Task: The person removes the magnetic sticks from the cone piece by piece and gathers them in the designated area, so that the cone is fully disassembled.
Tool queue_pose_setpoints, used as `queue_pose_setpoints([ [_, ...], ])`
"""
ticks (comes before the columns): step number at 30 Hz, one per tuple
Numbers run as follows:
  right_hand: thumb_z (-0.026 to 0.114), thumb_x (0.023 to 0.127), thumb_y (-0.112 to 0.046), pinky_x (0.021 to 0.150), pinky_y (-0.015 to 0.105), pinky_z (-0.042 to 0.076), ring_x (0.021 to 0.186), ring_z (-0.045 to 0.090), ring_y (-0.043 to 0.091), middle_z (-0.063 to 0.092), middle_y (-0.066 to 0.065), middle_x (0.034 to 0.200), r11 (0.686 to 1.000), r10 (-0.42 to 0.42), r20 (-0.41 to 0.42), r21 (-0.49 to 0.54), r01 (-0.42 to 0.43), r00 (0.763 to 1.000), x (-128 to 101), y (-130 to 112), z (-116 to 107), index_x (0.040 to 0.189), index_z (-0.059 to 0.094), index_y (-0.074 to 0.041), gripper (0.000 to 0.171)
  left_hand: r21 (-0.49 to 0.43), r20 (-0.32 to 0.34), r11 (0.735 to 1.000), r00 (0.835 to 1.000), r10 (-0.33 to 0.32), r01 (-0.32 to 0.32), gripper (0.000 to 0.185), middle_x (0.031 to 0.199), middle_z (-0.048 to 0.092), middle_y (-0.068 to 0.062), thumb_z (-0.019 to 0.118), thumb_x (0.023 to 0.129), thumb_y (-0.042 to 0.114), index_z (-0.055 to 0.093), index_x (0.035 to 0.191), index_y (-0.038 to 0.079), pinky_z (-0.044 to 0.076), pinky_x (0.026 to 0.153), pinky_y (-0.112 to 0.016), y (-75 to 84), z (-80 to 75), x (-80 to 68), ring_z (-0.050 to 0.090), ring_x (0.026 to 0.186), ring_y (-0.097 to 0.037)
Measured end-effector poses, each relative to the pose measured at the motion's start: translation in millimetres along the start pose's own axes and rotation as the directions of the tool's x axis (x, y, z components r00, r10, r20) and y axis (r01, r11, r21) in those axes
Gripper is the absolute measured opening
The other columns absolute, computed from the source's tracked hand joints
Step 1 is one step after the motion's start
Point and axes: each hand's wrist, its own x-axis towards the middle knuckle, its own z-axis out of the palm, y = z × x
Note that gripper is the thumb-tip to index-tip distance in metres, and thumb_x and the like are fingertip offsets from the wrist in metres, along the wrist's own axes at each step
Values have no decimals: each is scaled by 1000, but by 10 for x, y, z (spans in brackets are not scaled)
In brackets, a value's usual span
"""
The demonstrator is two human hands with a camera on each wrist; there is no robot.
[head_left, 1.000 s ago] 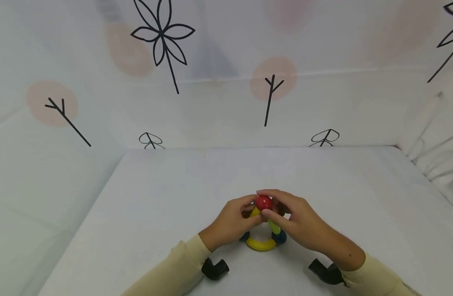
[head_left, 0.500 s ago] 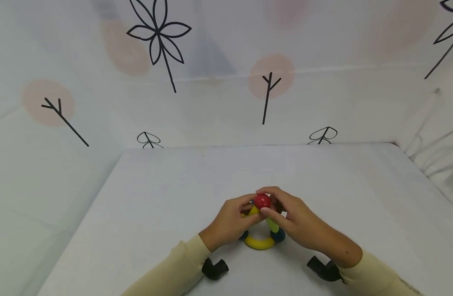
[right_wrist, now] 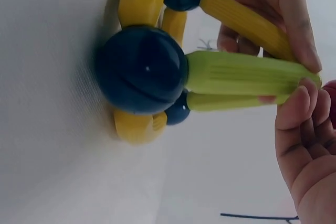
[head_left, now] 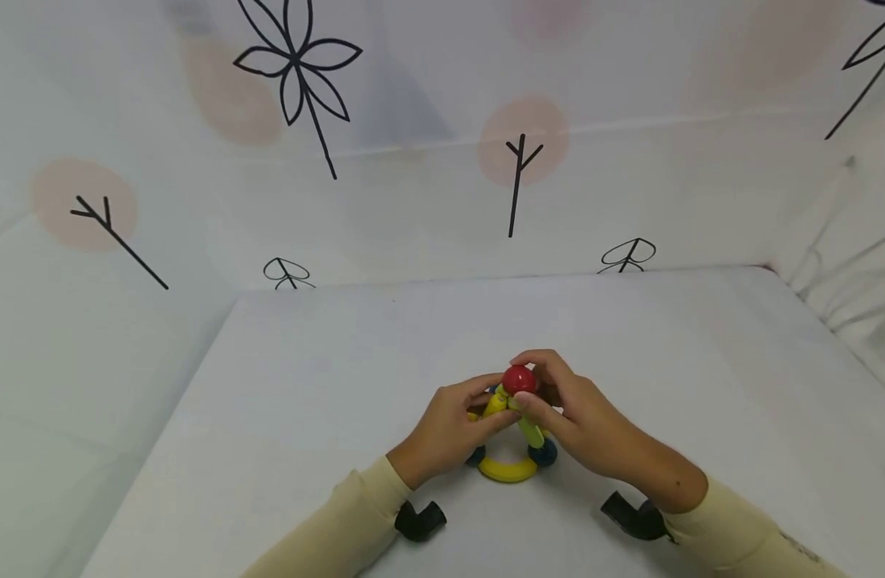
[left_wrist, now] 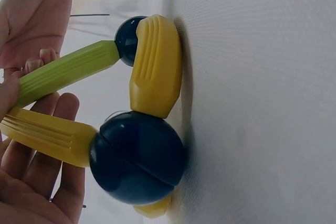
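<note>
Only overhead: red ball (head_left: 518, 380), seemingly pinched.

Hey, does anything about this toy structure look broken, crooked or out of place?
Nothing stands out. The rods lean in from dark blue balls on a yellow ring, meeting under the red ball that both hands, left hand and right hand, steady.

From the head view I can't see where the rods meet under the red ball (head_left: 518, 379); my left hand (head_left: 453, 429) and right hand (head_left: 583, 421) cover that joint. On the right wrist view the ball is cut off by the edge. On the left wrist view the lower curved yellow piece (left_wrist: 153, 207) hides behind the dark blue ball (left_wrist: 137, 157).
</note>
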Motion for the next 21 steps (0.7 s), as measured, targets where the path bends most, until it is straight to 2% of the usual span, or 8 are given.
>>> queue_pose_setpoints([
  [6, 61, 100, -13, 67, 24, 53, 76, 60, 10, 63, 3, 93, 997, 1, -96, -76, -8, 995, 29, 95, -141, 135, 43, -12, 40, 15, -4, 999, 999, -43, 43, 49, 118, 74, -1, 70, 93, 35, 58, 139, 25, 52, 81, -19, 26, 3, -13, 70, 101, -3],
  [10, 65, 98, -15, 65, 25, 52, 74, 58, 12, 62, 2, 90, 985, 41, -149, -158, -65, 988, 66, 252, -218, 134, 48, -10, 41, 13, -5, 999, 999, -52, 52, 48, 115, 74, -2, 71, 93, 34, 58, 138, 28, 53, 81, -19, 39, 2, -11, 70, 99, -4],
  [14, 69, 95, -19, 65, 24, 52, 76, 58, 14, 63, 1, 89, 970, 130, -121, -190, -152, 984, 95, 406, -228, 131, 56, -8, 39, 14, 2, 997, 997, -74, 73, 48, 118, 73, -1, 71, 92, 36, 58, 138, 29, 54, 83, -19, 30, 11, -15, 69, 101, -3],
  [21, 70, 94, -19, 69, 27, 52, 85, 59, 18, 65, 6, 99, 936, 268, -26, -231, -266, 963, 127, 587, -230, 132, 59, -7, 42, 44, -2, 997, 998, -61, 61, 49, 118, 73, 0, 70, 92, 38, 57, 139, 29, 53, 83, -19, 38, 0, -23, 69, 101, -2],
])
